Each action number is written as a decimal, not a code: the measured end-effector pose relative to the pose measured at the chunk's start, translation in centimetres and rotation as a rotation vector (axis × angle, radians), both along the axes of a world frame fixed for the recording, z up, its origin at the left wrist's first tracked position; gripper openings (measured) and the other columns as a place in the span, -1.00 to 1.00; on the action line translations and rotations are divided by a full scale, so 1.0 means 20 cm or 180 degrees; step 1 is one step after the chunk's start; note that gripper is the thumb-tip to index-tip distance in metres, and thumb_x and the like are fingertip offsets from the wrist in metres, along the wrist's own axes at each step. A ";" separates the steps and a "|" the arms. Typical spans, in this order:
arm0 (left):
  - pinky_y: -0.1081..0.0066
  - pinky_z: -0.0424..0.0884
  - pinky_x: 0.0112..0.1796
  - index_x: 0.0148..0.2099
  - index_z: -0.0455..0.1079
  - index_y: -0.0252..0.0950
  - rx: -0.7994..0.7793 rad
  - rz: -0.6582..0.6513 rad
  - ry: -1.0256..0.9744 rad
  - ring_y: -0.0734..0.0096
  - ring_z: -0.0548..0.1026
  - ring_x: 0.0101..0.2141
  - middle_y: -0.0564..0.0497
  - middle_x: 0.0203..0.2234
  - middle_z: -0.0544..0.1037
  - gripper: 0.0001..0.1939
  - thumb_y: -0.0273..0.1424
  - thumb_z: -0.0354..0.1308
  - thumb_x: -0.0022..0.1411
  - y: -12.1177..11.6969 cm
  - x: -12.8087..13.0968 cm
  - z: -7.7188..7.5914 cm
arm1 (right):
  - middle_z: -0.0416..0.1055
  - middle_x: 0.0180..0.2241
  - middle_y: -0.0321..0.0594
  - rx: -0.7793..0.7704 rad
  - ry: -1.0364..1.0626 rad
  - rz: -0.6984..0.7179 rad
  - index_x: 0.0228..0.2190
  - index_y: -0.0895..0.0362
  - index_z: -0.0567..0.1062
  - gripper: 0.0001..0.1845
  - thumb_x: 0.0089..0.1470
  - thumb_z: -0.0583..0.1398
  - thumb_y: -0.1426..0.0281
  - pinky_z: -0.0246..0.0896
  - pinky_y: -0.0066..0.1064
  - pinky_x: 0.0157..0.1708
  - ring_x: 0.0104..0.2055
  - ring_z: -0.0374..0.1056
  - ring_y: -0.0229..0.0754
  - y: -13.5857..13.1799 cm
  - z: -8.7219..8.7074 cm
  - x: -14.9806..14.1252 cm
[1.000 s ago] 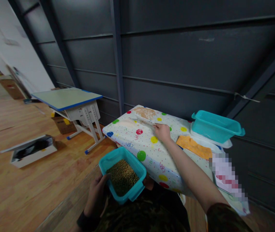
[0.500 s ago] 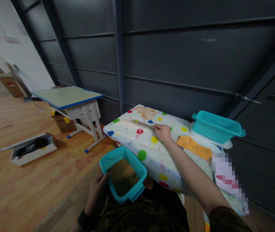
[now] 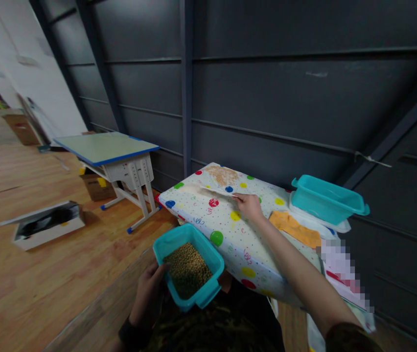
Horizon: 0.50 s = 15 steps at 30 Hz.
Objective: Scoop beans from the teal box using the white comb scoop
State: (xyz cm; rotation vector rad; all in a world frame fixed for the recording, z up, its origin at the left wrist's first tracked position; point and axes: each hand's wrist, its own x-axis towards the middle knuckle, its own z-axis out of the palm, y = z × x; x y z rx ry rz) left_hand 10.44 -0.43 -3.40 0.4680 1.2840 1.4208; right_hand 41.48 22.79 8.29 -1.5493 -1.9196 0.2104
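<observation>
Two hands of ours are apart. Our left hand (image 3: 149,289), at the lower left of centre, is closed on the rim of a teal container (image 3: 212,289), thumb over the edge. We see tan beans (image 3: 188,264) in it, darker toward the bottom of the frame; whether it touches the table we cannot tell. Our right hand (image 3: 249,206), just right of centre, pinches one end of a thin white piece (image 3: 219,192) above the patterned tablecloth (image 3: 190,205). Beyond that piece we see a scatter of tan bits (image 3: 222,175). Toward the right of the frame, an orange cloth (image 3: 296,230) lies near a teal tub (image 3: 328,200). At left of centre we see a blue-edged desk (image 3: 107,148).
</observation>
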 end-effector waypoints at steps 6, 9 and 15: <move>0.23 0.62 -0.39 -0.22 0.68 -0.27 0.0011 -0.0005 -0.0231 -0.09 0.78 -0.32 -0.12 -0.43 0.77 -0.53 -0.24 0.69 -0.20 0.00 0.01 0.03 | 0.79 0.01 -0.22 -0.0007 0.0305 -0.0003 -0.06 -0.05 0.86 -0.69 0.33 0.31 0.44 0.54 -0.10 0.29 0.15 0.74 0.13 0.03 -0.01 0.02; 0.21 0.66 -0.37 -0.25 0.69 -0.25 0.0004 0.0054 -0.0222 -0.10 0.79 -0.33 -0.09 -0.46 0.77 -0.59 -0.25 0.68 -0.15 -0.01 0.03 0.06 | 0.81 -0.05 -0.16 -0.0034 0.0374 -0.0044 -0.12 -0.01 0.86 -0.71 0.31 0.33 0.48 0.55 -0.11 0.27 0.09 0.76 0.13 0.05 -0.02 0.03; 0.46 0.25 -0.64 -0.33 0.65 -0.28 0.0028 0.0066 -0.0186 0.39 0.45 -0.68 0.14 -0.70 0.52 -0.61 -0.24 0.71 -0.14 -0.02 0.02 0.05 | 0.82 -0.09 -0.23 -0.0126 0.0547 0.0079 -0.18 -0.05 0.86 -0.75 0.29 0.35 0.44 0.58 -0.08 0.26 0.06 0.76 0.11 0.03 -0.06 0.10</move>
